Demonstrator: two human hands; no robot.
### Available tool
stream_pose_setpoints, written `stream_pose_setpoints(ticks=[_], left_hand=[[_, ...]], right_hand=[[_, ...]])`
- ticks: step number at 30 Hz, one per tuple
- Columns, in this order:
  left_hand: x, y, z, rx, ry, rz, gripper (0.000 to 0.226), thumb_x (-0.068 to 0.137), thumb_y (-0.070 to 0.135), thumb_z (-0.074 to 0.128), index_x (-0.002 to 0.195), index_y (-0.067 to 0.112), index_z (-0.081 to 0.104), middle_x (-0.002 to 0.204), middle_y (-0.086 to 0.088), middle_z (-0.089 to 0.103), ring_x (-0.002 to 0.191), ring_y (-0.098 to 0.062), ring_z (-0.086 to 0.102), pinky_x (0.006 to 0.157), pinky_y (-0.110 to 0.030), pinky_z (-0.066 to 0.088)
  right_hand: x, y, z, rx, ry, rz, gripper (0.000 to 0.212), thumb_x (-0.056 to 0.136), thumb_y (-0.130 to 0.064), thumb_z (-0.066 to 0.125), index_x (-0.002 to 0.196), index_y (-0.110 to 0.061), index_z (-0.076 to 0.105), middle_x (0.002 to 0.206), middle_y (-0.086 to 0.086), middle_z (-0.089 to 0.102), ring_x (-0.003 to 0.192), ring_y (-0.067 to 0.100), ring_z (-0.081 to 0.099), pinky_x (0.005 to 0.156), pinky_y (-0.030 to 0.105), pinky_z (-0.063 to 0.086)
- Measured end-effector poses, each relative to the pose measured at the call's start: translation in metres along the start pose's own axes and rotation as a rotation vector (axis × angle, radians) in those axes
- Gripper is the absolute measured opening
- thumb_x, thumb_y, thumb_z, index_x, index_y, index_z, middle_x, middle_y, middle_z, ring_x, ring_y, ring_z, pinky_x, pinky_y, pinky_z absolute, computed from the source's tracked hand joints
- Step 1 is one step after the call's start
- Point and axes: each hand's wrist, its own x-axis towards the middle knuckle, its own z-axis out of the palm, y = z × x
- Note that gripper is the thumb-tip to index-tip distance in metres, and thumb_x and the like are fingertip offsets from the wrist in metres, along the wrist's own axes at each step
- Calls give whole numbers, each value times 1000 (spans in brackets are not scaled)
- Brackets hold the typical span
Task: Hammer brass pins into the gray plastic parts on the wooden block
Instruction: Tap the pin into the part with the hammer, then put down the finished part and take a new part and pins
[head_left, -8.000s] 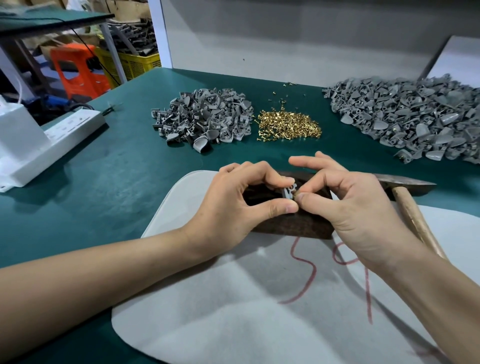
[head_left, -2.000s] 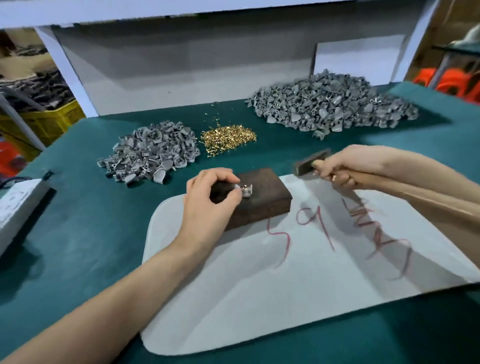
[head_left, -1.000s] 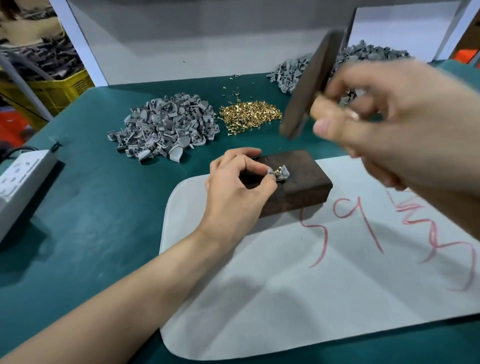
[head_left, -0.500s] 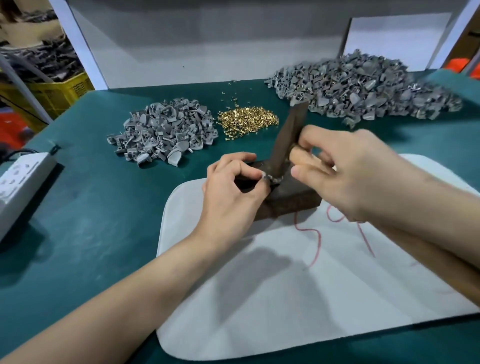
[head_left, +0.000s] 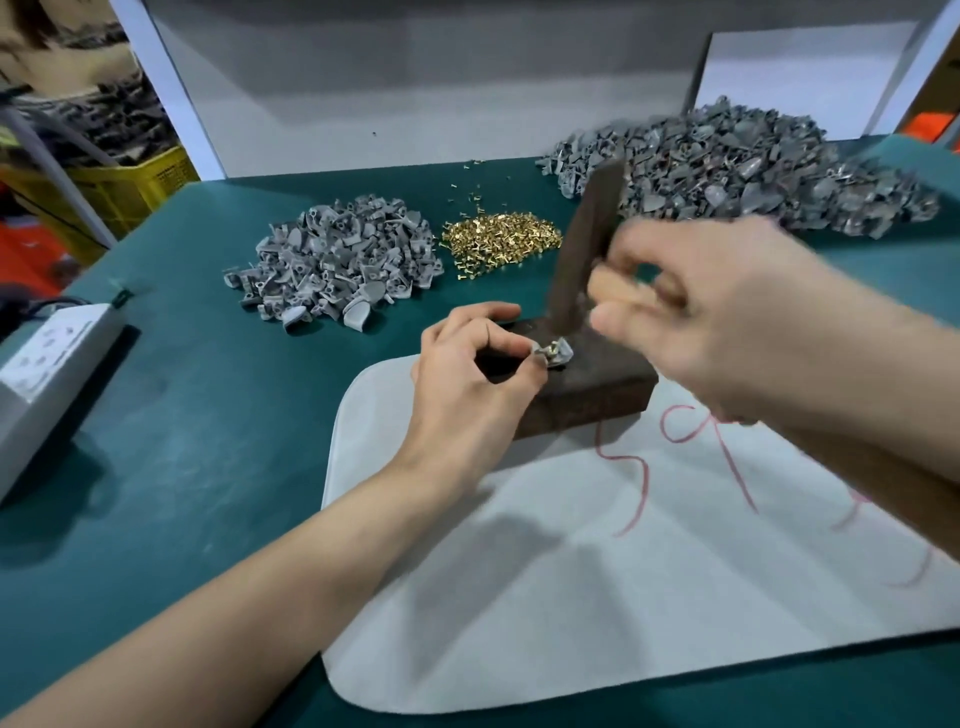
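A dark wooden block lies on a grey mat. On its top sits a small gray plastic part with a brass pin standing in it. My left hand pinches the part between thumb and forefinger. My right hand, blurred by motion, grips a hammer close to its head. The dark hammer head stands nearly upright, its lower face just above the pin.
A small heap of gray parts, a pile of brass pins and a large heap of gray parts lie at the back of the green table. A white power strip sits at the left edge.
The hammer rose high, came down onto the pin half a second ago, and now stands slightly lifted above it. My left hand kept holding the part.
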Motion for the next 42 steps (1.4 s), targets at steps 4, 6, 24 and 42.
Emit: stream_pose_setpoints(ticks=[4, 6, 24, 42], left_hand=[[0, 0, -2, -1, -3, 4, 27, 80, 12, 73, 66, 30, 59, 111, 20, 59, 118, -10, 46, 97, -19, 31], [1, 0, -1, 8, 4, -4, 25, 80, 12, 72, 66, 29, 60, 112, 21, 59, 117, -9, 46, 97, -17, 30], [-3, 3, -2, -72, -12, -60, 22, 78, 15, 70, 61, 26, 63, 113, 25, 61, 117, 2, 45, 86, 1, 27], [202, 69, 75, 218, -164, -154, 37, 100, 17, 48, 136, 11, 50, 117, -9, 65, 102, -21, 63, 90, -30, 49]], right_hand=[[1, 11, 5, 127, -48, 17, 21, 90, -26, 54, 75, -12, 49, 45, -7, 51, 28, 10, 44, 30, 16, 30], [8, 26, -1, 457, 65, 77, 22, 95, -24, 53, 80, -7, 53, 40, 0, 43, 25, 14, 38, 30, 18, 30], [25, 134, 58, 1799, 100, 531, 23, 94, -24, 40, 92, -5, 53, 53, -4, 42, 26, 5, 29, 28, 10, 25], [24, 135, 58, 1895, 19, 530, 25, 80, -25, 49, 91, -3, 54, 49, 1, 45, 24, 3, 27, 24, 12, 23]])
